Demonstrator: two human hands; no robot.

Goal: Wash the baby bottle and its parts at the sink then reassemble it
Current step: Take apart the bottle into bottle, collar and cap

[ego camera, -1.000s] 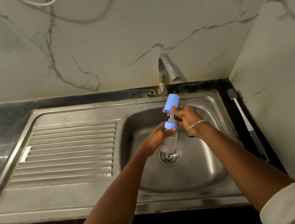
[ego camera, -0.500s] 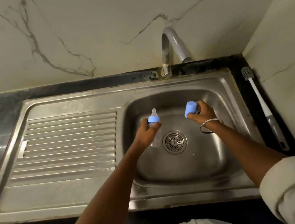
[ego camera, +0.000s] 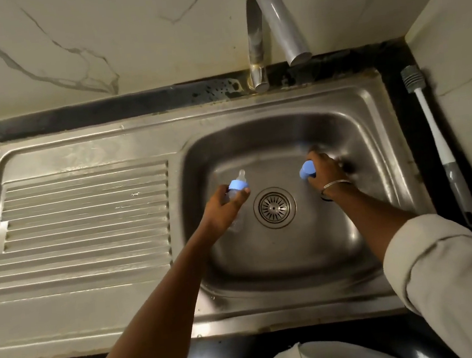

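Observation:
My left hand [ego camera: 226,206] grips a small clear baby bottle [ego camera: 232,194] over the left part of the sink basin [ego camera: 281,250]. The bottle wears a blue collar [ego camera: 238,185] with a clear teat [ego camera: 241,175] standing up from it. My right hand [ego camera: 326,173] holds the blue cap [ego camera: 306,170] low in the right part of the basin, apart from the bottle. The round drain strainer [ego camera: 274,207] lies between my two hands. Most of the bottle's body is hidden by my fingers.
A curved metal tap [ego camera: 270,24] arches over the back of the basin, with no water running. The ribbed steel drainboard [ego camera: 86,222] lies to the left. A bottle brush with a white and grey handle [ego camera: 440,149] lies on the dark counter along the right wall.
The blue cap came off the bottle and my hands moved apart, the left with the bottle, the right with the cap going lower and rightwards. My view has dipped closer to the sink.

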